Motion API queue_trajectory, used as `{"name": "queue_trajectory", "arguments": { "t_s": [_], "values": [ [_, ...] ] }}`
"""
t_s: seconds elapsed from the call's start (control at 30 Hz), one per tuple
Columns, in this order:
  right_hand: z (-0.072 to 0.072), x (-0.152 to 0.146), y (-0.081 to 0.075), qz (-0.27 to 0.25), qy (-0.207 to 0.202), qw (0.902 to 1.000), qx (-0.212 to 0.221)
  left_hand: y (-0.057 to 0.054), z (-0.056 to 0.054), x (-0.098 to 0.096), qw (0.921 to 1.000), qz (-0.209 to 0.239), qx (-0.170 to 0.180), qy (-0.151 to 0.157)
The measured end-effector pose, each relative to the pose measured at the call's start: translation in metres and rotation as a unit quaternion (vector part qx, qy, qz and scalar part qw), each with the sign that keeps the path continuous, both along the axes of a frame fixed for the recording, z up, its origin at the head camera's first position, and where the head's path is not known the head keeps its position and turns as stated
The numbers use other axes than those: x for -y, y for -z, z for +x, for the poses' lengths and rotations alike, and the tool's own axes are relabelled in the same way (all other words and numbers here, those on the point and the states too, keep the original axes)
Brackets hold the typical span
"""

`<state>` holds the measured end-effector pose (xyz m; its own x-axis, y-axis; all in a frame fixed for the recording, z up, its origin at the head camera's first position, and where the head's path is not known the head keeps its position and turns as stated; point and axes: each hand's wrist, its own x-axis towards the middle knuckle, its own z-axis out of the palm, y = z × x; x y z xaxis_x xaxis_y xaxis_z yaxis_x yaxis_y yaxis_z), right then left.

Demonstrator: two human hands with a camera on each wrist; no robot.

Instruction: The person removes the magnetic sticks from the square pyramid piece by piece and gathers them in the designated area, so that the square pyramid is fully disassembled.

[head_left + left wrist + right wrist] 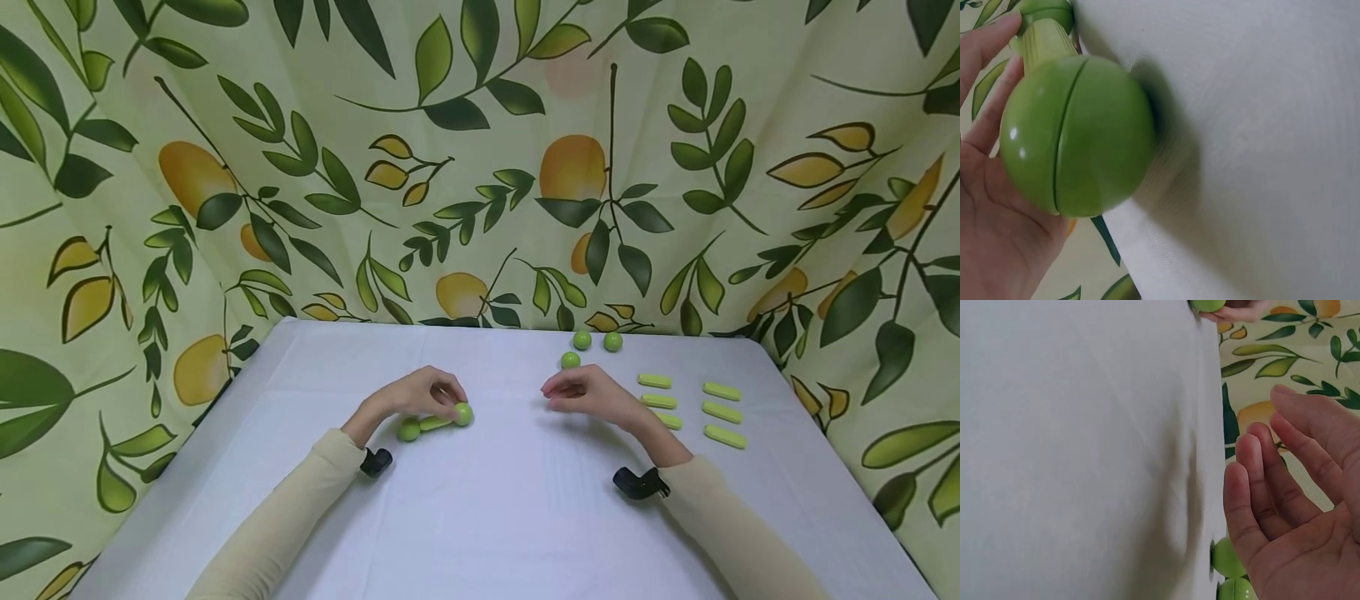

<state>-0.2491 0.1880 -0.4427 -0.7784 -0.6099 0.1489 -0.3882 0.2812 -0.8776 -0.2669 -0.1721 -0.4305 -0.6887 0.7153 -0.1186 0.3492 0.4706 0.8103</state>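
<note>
My left hand (420, 393) holds a ball-and-stick piece lying low over the white cloth. A yellow-green stick (435, 423) joins a green ball (463, 414) at its right end to another green ball (408, 429) at its left end. Thumb and fingertips pinch the right-hand ball. In the left wrist view the nearer ball (1079, 137) shows a seam, and a ribbed stick (1047, 44) runs from it to the far ball (1047, 14) at the fingers. My right hand (592, 393) hovers with loosely bent fingers and nothing in it, as the right wrist view confirms.
Three loose green balls, one of them (582, 340), lie at the table's back edge beyond my right hand. Several yellow-green sticks (722, 412) lie in two columns at the right. White cloth (487, 517) covers the table, and a leaf-patterned curtain (480, 208) hangs behind.
</note>
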Motion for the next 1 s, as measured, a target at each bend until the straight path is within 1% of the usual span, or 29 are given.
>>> {"name": "queue_trajectory", "arguments": {
  "t_s": [0.13,0.2,0.3,0.4,0.5,0.57,0.83,1.0],
  "values": [
    [-0.003,0.01,0.004,-0.005,-0.007,0.9999,-0.008,0.0,0.003,-0.002,0.9997,0.002,0.01,0.023],
    [-0.004,0.015,0.005,-0.004,-0.008,0.9999,-0.006,-0.001,0.004,-0.003,0.9993,0.005,0.013,0.035],
    [-0.005,0.023,0.007,0.003,-0.01,1.0,0.0,0.0,0.005,-0.004,0.999,0.01,0.017,0.041],
    [-0.006,0.032,0.007,0.009,-0.011,0.9999,0.009,0.001,0.005,-0.002,0.9989,0.017,0.024,0.036],
    [-0.006,0.042,0.008,0.008,-0.014,0.9997,0.016,0.002,0.006,0.003,0.9992,0.02,0.022,0.027],
    [-0.007,0.049,0.009,0.007,-0.016,0.9997,0.018,0.003,0.007,0.009,0.9995,0.019,0.014,0.022],
    [-0.009,0.08,0.012,-0.001,-0.04,0.9988,0.027,-0.001,0.019,0.036,0.9992,-0.03,-0.025,-0.004],
    [-0.008,0.098,0.014,-0.004,-0.054,0.9981,0.028,-0.002,0.022,0.043,0.9993,-0.024,-0.028,0.0]
  ]
}}
